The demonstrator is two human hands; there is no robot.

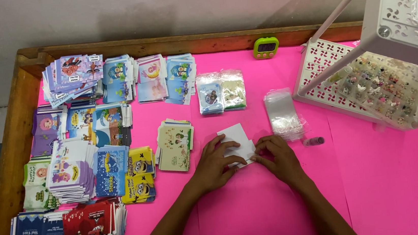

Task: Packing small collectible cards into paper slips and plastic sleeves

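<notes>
Both hands, left hand (213, 164) and right hand (279, 159), are pressing curled fingers on a white card (236, 139) lying tilted, long axis running up-left, on the pink table (259, 210); a grey wall (158, 10) is standing behind.

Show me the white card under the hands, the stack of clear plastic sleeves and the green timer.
white card (234, 133), head view, on its bare upper part.
clear plastic sleeves (282, 111), head view, middle of the stack.
green timer (266, 47), head view, its dark screen.
</notes>
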